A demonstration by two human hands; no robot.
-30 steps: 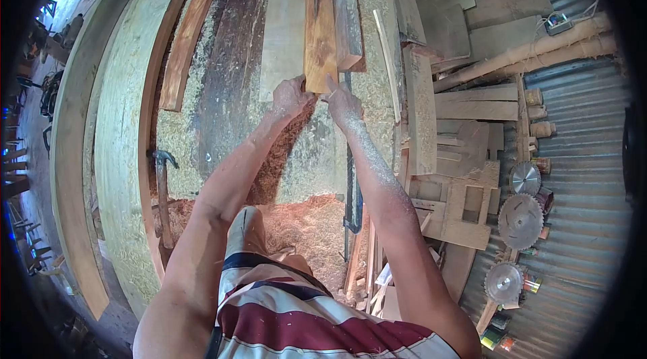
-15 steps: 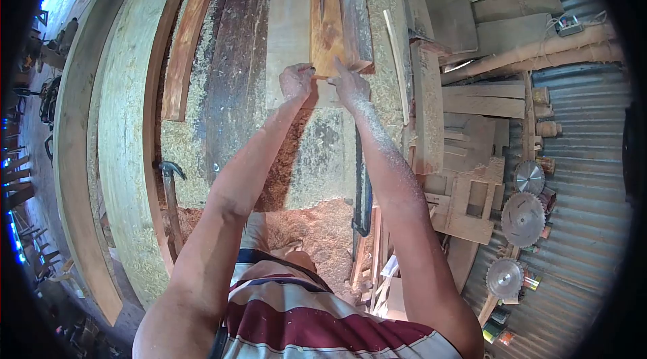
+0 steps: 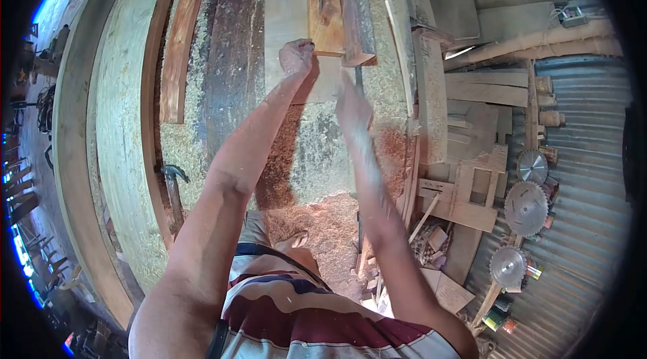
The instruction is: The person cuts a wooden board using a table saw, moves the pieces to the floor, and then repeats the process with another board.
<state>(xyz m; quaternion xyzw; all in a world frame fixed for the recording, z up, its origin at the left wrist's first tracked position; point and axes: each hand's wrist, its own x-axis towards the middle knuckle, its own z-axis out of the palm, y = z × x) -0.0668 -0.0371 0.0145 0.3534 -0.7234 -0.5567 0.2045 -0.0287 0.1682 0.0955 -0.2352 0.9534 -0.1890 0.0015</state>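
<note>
My left hand (image 3: 295, 57) is closed at the near left corner of an orange-brown wooden board (image 3: 327, 25). What its fingers grip, if anything, is hidden. The board lies on a wider pale flat panel (image 3: 283, 5) along the bench. Nearer to me, my right hand (image 3: 353, 108) is apart from the wood and smeared by motion, so its fingers do not show clearly. A second, dust-covered length of wood (image 3: 356, 25) runs along the board's right side, its cut end facing me.
A hammer (image 3: 174, 190) lies at the left beside long planks (image 3: 125, 109). Sawdust covers much of the bench (image 3: 323, 150). A thin strip (image 3: 397, 52) lies to the right. Circular saw blades (image 3: 526, 208) hang on the corrugated wall (image 3: 586, 177), near stacked offcuts.
My right hand has left the board's near end and moved back toward me. My left hand remains at the corner, slightly higher in view. The camera view has shifted slightly.
</note>
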